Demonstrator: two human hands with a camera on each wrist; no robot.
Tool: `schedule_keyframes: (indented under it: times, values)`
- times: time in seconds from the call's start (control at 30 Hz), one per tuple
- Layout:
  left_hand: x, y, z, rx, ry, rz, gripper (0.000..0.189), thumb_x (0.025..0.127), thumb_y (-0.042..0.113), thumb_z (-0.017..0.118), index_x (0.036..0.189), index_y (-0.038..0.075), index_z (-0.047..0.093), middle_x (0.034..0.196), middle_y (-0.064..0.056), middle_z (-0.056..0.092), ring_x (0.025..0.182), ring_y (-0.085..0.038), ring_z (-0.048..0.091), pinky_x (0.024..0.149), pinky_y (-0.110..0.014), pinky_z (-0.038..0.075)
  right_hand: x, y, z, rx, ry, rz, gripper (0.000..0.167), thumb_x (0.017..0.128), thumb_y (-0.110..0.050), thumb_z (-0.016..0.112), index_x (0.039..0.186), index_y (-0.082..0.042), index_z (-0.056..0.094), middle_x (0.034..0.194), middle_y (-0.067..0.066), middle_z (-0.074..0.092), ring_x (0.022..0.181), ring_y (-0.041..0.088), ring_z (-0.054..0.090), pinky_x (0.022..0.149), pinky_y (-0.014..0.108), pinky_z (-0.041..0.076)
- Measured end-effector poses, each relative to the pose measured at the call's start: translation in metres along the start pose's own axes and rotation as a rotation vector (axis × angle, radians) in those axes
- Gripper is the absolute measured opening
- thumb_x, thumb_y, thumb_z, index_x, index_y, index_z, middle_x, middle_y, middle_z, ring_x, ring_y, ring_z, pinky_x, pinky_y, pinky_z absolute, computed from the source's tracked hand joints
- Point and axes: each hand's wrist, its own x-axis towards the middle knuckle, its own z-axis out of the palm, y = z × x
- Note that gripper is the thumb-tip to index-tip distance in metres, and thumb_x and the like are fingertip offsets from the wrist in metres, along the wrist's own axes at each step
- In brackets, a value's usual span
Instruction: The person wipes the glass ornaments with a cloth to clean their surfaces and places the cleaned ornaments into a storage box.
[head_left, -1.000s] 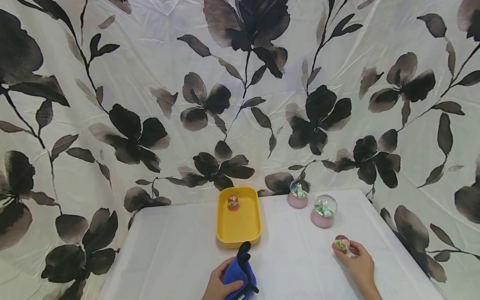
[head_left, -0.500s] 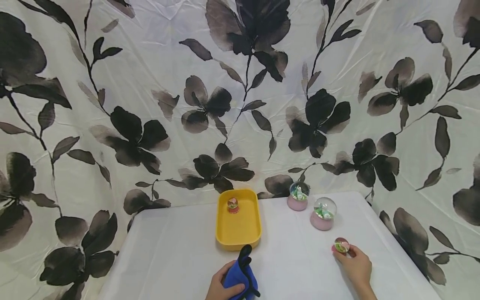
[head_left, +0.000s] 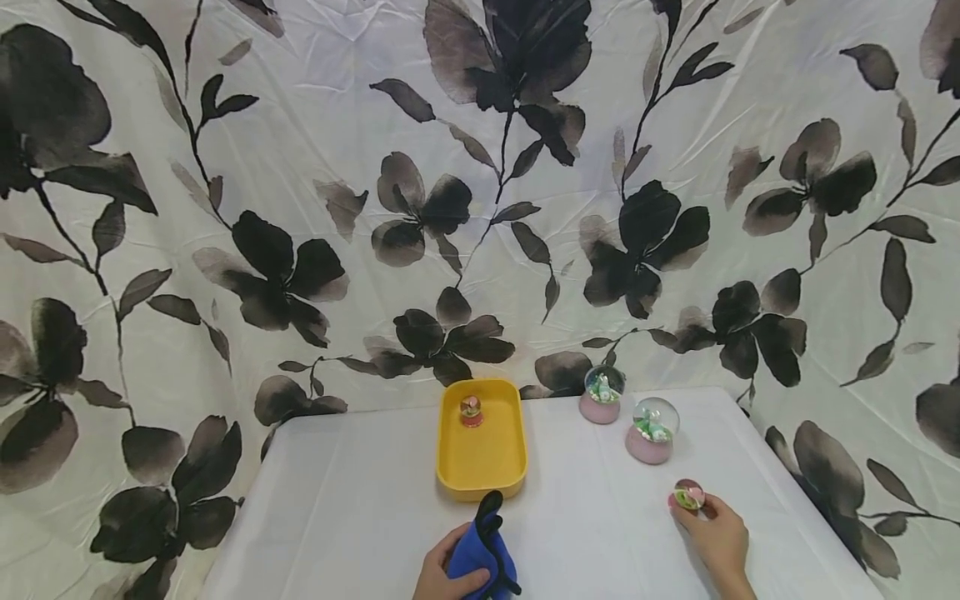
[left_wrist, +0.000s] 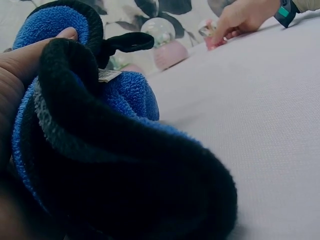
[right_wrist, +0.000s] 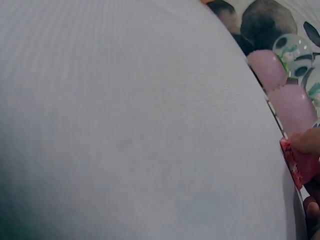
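My left hand (head_left: 441, 568) grips a folded blue terry cloth (head_left: 478, 557) with black edging, near the front of the table. In the left wrist view, the cloth (left_wrist: 130, 97) shows a small black loop and a white tag. Over on the right, my right hand (head_left: 718, 535) pinches a small snow globe (head_left: 688, 493) between thumb and fingers. It has a reddish-pink base (right_wrist: 302, 162), seen low by the white cloth in the right wrist view, where most of the globe is out of frame.
A yellow tray (head_left: 482, 475) stands at the back middle, with another small snow globe (head_left: 471, 410) inside it. Two larger snow globes on pink bases, a rear one (head_left: 600, 407) and a nearer one (head_left: 649, 446), stand at the back right. Behind hangs a flowered curtain (head_left: 540, 250).
The head view shifts slightly. Both hands keep nearly the same places and holds.
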Motion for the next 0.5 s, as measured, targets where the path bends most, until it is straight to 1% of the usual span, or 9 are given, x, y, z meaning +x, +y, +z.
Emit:
schedule_keyframes:
  times: [0.1,0.13,0.2,0.27,0.33,0.37,0.43,0.5]
  values:
    - [0.002,0.003,0.001,0.002,-0.008,-0.019,0.071,0.079,0.028,0.081,0.138,0.002,0.05,0.116,-0.009,0.063,0.104,-0.026,0.06,0.086,-0.049,0.05,0.003,0.001,0.0,0.042,0.001,0.02,0.065,0.076,-0.024,0.083,0.119,0.016,0.054,0.118,0.038,0.055,0.111,0.051,0.051,0.092,0.059,0.041]
    - [0.002,0.003,0.0,0.006,-0.004,-0.028,0.072,0.078,0.029,0.082,0.138,0.003,0.05,0.116,-0.009,0.064,0.103,-0.026,0.06,0.085,-0.049,0.05,0.004,0.001,0.001,0.064,-0.003,0.021,0.066,0.076,-0.024,0.083,0.119,0.016,0.054,0.119,0.038,0.055,0.112,0.051,0.052,0.092,0.057,0.042]
    - [0.001,0.004,-0.001,0.013,0.007,-0.033,0.073,0.078,0.03,0.082,0.137,0.003,0.05,0.116,-0.01,0.063,0.103,-0.026,0.06,0.085,-0.051,0.05,0.005,-0.002,0.002,0.113,0.003,0.005,0.065,0.076,-0.024,0.083,0.118,0.016,0.055,0.118,0.038,0.056,0.111,0.05,0.054,0.089,0.053,0.046]
    - [0.0,0.005,-0.003,0.027,0.017,-0.031,0.074,0.078,0.032,0.082,0.137,0.002,0.05,0.116,-0.01,0.063,0.103,-0.027,0.06,0.084,-0.051,0.05,0.006,-0.006,0.004,0.166,0.014,-0.002,0.062,0.075,-0.021,0.083,0.117,0.016,0.056,0.117,0.038,0.057,0.108,0.049,0.057,0.083,0.041,0.052]
    - [0.0,0.005,-0.004,0.029,0.021,-0.029,0.075,0.078,0.032,0.082,0.138,0.002,0.05,0.116,-0.01,0.063,0.103,-0.027,0.06,0.084,-0.051,0.05,0.005,-0.011,0.004,0.221,0.028,0.0,0.058,0.075,-0.016,0.083,0.116,0.016,0.057,0.116,0.038,0.057,0.104,0.044,0.062,0.073,0.026,0.054]
    - [0.0,0.006,-0.005,0.025,0.017,-0.025,0.074,0.078,0.032,0.081,0.138,0.002,0.049,0.116,-0.011,0.063,0.103,-0.027,0.06,0.084,-0.051,0.05,0.005,-0.013,0.003,0.244,0.039,0.001,0.055,0.075,-0.012,0.083,0.115,0.015,0.057,0.115,0.037,0.058,0.099,0.04,0.064,0.069,0.02,0.053]
    - [0.001,0.006,-0.004,0.023,0.011,-0.025,0.075,0.078,0.033,0.081,0.138,0.002,0.049,0.116,-0.01,0.063,0.103,-0.027,0.06,0.085,-0.051,0.05,0.003,-0.017,0.001,0.29,0.061,0.01,0.05,0.075,-0.007,0.082,0.115,0.013,0.059,0.114,0.035,0.06,0.091,0.024,0.067,0.063,0.01,0.048]
    - [0.001,0.006,-0.004,0.023,0.005,-0.021,0.074,0.078,0.032,0.081,0.138,0.002,0.049,0.116,-0.01,0.063,0.104,-0.027,0.059,0.085,-0.051,0.05,0.001,-0.021,0.0,0.331,0.086,0.001,0.046,0.075,-0.005,0.081,0.114,0.01,0.061,0.112,0.031,0.062,0.082,0.007,0.064,0.061,0.008,0.046]
